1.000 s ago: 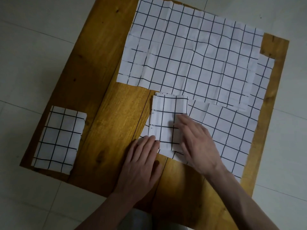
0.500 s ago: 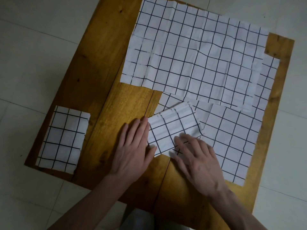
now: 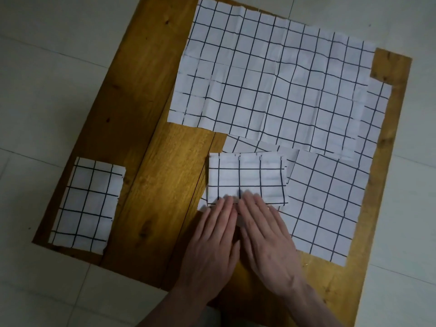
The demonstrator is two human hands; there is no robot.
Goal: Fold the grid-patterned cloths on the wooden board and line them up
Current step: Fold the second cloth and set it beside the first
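Head view: left hand [image 3: 213,241] and right hand [image 3: 264,237] lie flat, fingers extended together, gripping nothing, fingertips pressing the near edge of the folded cloth [image 3: 246,179]; another folded cloth [image 3: 87,204] lies far left on the wooden board [image 3: 151,142].

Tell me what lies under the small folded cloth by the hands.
The folded cloth rests partly on an unfolded cloth, partly on the wooden board. Anything else beneath is hidden.

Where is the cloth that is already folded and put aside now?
In the head view, the finished folded cloth lies at the near left corner of the wooden board, apart from both hands and from the other cloths.
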